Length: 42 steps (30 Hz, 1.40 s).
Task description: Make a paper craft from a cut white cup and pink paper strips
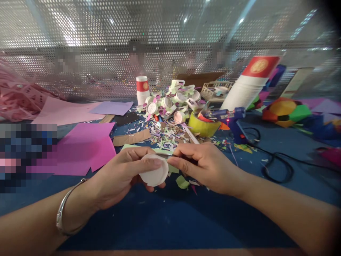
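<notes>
My left hand [133,167] is closed on a round white paper cup base [153,176], its thumb lying across the flat face. My right hand [204,165] pinches a thin metal blade [165,154], which reaches left to the cup base's upper edge. Most of this tool is hidden by the fingers, so its exact kind cannot be made out. Just beyond my right hand lies a narrow white stick [190,133]. Green paper [130,146] lies on the table behind my hands, and a green scrap [182,182] lies between them.
Cut cup pieces [179,96] and paper shreds [166,133] are heaped ahead. A yellow bowl-like holder [204,126] and a blue glue gun [236,124] with a black cord [277,156] stand right. Stacked paper cups [247,83] lean behind. Magenta paper [85,149] lies left.
</notes>
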Tool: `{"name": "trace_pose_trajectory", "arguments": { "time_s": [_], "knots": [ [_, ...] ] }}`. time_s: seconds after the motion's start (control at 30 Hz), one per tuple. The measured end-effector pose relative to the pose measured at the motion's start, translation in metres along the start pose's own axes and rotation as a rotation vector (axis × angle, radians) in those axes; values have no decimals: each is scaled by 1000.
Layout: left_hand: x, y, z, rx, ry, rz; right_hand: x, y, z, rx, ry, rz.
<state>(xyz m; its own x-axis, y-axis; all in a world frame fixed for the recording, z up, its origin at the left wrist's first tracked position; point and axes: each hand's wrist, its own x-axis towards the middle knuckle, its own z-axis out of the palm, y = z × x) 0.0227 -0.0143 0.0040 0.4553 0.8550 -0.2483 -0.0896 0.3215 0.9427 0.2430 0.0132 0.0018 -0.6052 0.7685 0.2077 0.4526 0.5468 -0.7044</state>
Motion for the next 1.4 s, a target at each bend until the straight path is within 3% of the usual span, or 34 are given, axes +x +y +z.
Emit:
{"name": "trace_pose_trajectory", "arguments": {
  "time_s": [0.27,0.5,0.7,0.93,1.17,1.4],
  "knots": [
    [2,1,-3,-74,-44,-44,1,-2,0,36,15,0],
    [1,3,-6,-147,-112,-85,2,-4,-2,221,-47,71],
    [2,1,-6,-107,-63,18,4,3,-2,401,-23,154],
    [3,-2,-1,51,-27,9,5,3,6,586,-23,192],
    [2,-2,2,134,-36,-40,8,0,9,526,-54,138],
    [1,-1,5,68,-12,-71,6,-3,8,538,-43,116]
  ]
}}
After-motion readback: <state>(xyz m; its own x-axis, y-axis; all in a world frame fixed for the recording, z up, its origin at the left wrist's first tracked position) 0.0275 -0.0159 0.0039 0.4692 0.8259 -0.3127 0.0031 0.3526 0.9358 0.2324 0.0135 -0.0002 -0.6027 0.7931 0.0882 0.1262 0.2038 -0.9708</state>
